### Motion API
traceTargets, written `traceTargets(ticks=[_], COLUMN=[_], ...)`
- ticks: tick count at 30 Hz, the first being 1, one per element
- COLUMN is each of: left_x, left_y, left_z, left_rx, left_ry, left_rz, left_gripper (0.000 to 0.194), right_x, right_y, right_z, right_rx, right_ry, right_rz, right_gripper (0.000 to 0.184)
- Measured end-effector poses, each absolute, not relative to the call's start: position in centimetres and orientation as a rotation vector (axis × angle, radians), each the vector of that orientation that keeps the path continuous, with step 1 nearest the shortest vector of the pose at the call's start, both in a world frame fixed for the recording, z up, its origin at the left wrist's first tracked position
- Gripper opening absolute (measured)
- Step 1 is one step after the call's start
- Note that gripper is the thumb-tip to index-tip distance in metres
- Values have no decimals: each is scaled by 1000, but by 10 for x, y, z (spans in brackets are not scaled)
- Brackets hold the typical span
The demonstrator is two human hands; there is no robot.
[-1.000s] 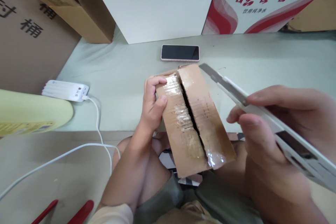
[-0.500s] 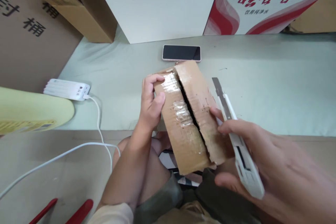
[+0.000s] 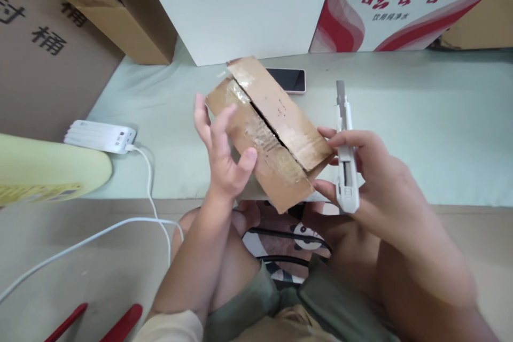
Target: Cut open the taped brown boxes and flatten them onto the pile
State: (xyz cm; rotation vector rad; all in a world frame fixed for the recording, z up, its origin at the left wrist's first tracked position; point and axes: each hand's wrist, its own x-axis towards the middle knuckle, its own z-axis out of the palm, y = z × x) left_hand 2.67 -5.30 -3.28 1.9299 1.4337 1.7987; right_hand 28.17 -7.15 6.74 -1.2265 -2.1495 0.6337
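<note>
A brown cardboard box (image 3: pixel 288 123) is tilted over the front edge of the covered surface, with a dark slit between its two top flaps. Clear tape, torn and wrinkled, clings along that slit. My left hand (image 3: pixel 224 149) is open, fingers spread beside the box's left side; whether the thumb touches it I cannot tell. In my right hand (image 3: pixel 377 181) is a white utility knife (image 3: pixel 347 176), its blade out and pointing away from me. Fingers of this same hand also grip the box's near right corner.
A phone (image 3: pixel 294 80) lies partly behind the box. To the left, a white power bank (image 3: pixel 100 136) with a cable sits by a pale green rounded object (image 3: pixel 52 165). White cartons (image 3: pixel 248 10) and an open cardboard box (image 3: pixel 136 26) stand at the back.
The cardboard box has moved up and left and turned counterclockwise. My left hand has loosened its hold and spread its fingers. My right hand has turned the knife more upright and grips the box's corner.
</note>
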Motion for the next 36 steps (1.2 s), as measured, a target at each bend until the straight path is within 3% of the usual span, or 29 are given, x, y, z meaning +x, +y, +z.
traceTargets(ticks=[4,7,13,19,36], left_x=[35,35,30,32,29], left_y=[-59,-59,-57,-58,-54], left_z=[-20,-18,-23,-23,-19], left_rx=[2153,2224,2122,2102,2165], left_ry=[1347,1393,1608,1612,1550], left_rz=[1775,1752,1606,1629,1625], left_gripper=[51,44,54,52,50], right_x=[281,281,278,275,282], right_y=[-73,-76,-74,-71,-71], right_z=[66,63,61,65,61], right_rx=[-1172,-1146,-1026,-1057,-1040], right_ry=[-2100,-2019,-2073,-2131,-2034], right_rz=[720,780,776,709,635], right_gripper=[40,40,30,20,17])
